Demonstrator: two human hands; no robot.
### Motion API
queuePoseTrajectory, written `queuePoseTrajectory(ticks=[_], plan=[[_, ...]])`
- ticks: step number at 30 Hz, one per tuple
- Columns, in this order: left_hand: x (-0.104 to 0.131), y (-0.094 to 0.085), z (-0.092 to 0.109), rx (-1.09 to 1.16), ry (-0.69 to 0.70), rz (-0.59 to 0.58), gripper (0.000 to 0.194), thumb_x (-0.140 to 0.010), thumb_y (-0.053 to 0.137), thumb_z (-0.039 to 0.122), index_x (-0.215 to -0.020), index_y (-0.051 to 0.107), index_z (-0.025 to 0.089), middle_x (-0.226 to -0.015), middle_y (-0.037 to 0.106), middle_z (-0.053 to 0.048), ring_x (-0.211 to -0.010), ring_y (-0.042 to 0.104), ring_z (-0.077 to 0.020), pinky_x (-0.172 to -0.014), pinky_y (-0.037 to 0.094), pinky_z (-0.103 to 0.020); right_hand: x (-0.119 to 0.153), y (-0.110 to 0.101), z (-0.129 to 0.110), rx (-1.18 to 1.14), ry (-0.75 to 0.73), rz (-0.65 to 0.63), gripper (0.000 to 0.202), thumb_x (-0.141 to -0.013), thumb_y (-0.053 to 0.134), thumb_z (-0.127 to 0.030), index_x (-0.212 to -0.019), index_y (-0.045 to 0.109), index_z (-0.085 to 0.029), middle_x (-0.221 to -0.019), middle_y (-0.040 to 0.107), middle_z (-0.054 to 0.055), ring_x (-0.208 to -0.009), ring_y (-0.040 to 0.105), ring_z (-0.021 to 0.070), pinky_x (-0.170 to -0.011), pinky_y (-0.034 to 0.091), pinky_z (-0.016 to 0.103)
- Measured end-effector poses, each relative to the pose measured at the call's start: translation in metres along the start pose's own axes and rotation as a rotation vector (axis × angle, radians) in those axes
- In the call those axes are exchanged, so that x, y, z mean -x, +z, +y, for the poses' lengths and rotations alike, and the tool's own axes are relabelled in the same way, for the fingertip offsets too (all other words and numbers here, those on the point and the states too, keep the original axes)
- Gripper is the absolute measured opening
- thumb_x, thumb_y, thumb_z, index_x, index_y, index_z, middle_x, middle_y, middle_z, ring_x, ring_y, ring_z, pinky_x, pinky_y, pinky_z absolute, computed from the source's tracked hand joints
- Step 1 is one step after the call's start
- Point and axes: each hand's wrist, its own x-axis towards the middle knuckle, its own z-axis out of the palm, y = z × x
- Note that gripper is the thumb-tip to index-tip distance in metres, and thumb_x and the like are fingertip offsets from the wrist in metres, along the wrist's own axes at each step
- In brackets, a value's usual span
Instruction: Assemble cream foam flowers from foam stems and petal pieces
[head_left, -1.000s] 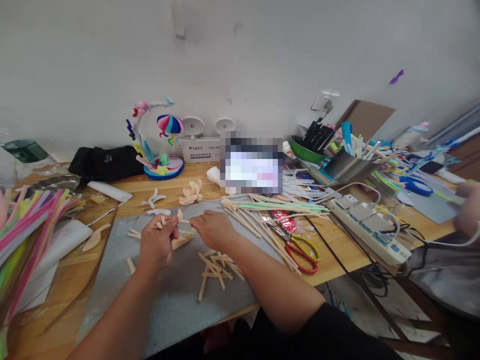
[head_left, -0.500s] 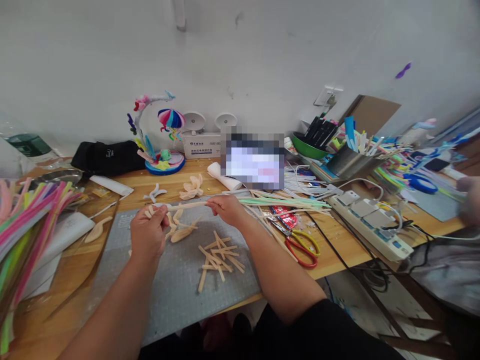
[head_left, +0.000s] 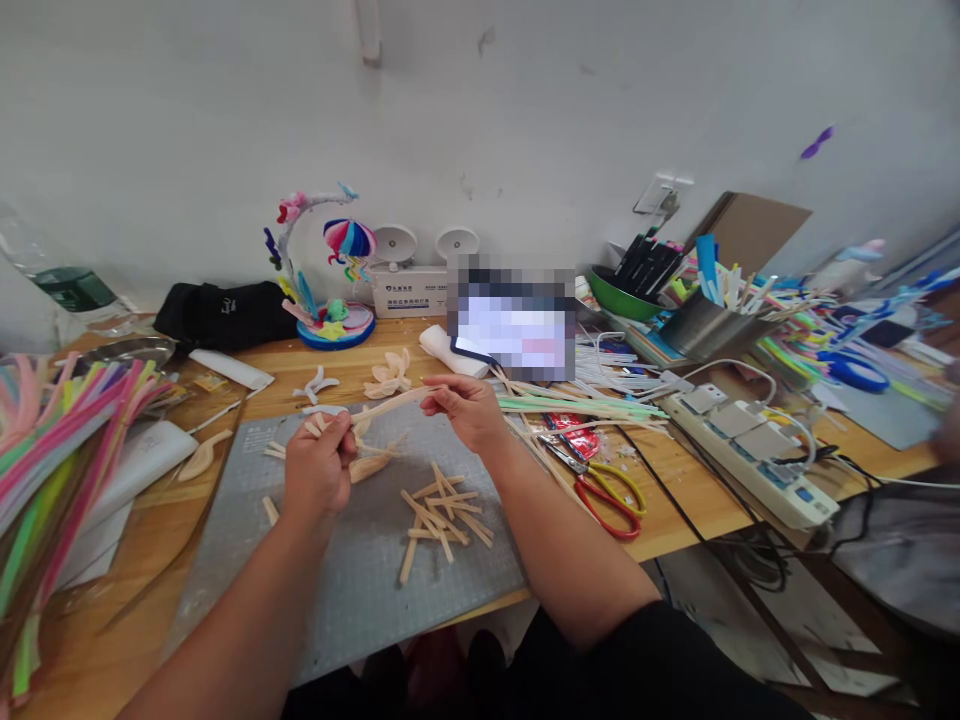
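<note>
A beige pipe cleaner (head_left: pixel 386 404) stretches between my two hands above the grey cutting mat. My left hand (head_left: pixel 321 465) is closed around one end, with short beige ends poking out past its fingers. The other end is pinched in the fingers of my right hand (head_left: pixel 461 408). Petal-shaped beige pieces (head_left: pixel 369 466) lie on the mat beyond my left hand, partly hidden by it. Several short cut beige lengths (head_left: pixel 442 510) form a loose pile on the cutting mat (head_left: pixel 360 590), nearer my right forearm.
Red-and-yellow-handled pliers (head_left: pixel 600 490) lie right of the mat, near a power strip (head_left: pixel 750 455). Coloured pipe cleaners (head_left: pixel 75 460) fill the left side. Behind stand a blurred screen (head_left: pixel 514 325) and a colourful craft ornament (head_left: pixel 337 325). Someone's grey clothing (head_left: pixel 900 550) shows at far right.
My right hand has turned and risen slightly, and the pipe cleaner now slants up toward it. My left hand has shifted a little right and down. The whole view has moved slightly.
</note>
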Motion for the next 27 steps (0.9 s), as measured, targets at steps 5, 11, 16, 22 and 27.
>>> queuePoseTrajectory(ticks=[5,11,16,22,27], plan=[[0.0001,-0.0008,-0.0023,0.064,-0.139,-0.046,0.025,-0.058,0.066,0.016,-0.057,0.041,0.016,-0.038,0.042,0.007,-0.034,0.033,-0.0028,-0.034,0.022,-0.014,0.0023,0.0008,-0.0019,-0.073,-0.011,-0.034,0.029,-0.051,0.074,-0.038,-0.073,0.065,-0.020,-0.051,0.060,-0.004,-0.048,0.056,0.0099,-0.051,0.048,0.025],[0.0004,-0.0017,-0.0056,0.070,-0.199,-0.097,0.025,-0.057,0.067,0.015,-0.059,0.042,0.016,-0.041,0.044,0.007,-0.035,0.035,-0.0025,-0.034,0.022,-0.013,0.0037,0.0006,-0.0028,-0.097,-0.051,-0.012,0.030,-0.050,0.074,-0.040,-0.068,0.064,-0.018,-0.047,0.059,-0.004,-0.042,0.054,0.0094,-0.046,0.047,0.023],[0.0005,-0.0003,-0.0054,0.056,-0.207,-0.122,0.027,-0.058,0.066,0.017,-0.057,0.039,0.015,-0.038,0.041,0.007,-0.033,0.032,-0.0021,-0.034,0.020,-0.012,0.0037,0.0017,-0.0027,-0.117,-0.072,0.021,0.026,-0.052,0.074,-0.039,-0.064,0.063,-0.018,-0.046,0.059,-0.003,-0.042,0.054,0.0092,-0.045,0.045,0.022],[0.0011,0.0003,-0.0039,0.053,-0.193,-0.118,0.024,-0.058,0.065,0.016,-0.058,0.041,0.016,-0.037,0.042,0.007,-0.034,0.031,-0.0024,-0.034,0.020,-0.013,0.0066,0.0045,-0.0042,-0.118,-0.110,0.031,0.022,-0.056,0.071,-0.037,-0.060,0.061,-0.018,-0.043,0.057,-0.005,-0.039,0.052,0.0086,-0.043,0.041,0.021],[0.0049,0.0045,-0.0034,0.026,-0.151,-0.102,0.025,-0.059,0.065,0.018,-0.057,0.040,0.016,-0.038,0.043,0.007,-0.035,0.033,-0.0030,-0.035,0.023,-0.013,0.0042,0.0059,-0.0046,-0.026,-0.179,0.130,0.013,-0.062,0.068,-0.029,-0.070,0.065,-0.019,-0.060,0.061,-0.003,-0.052,0.054,0.0068,-0.053,0.045,0.021]])
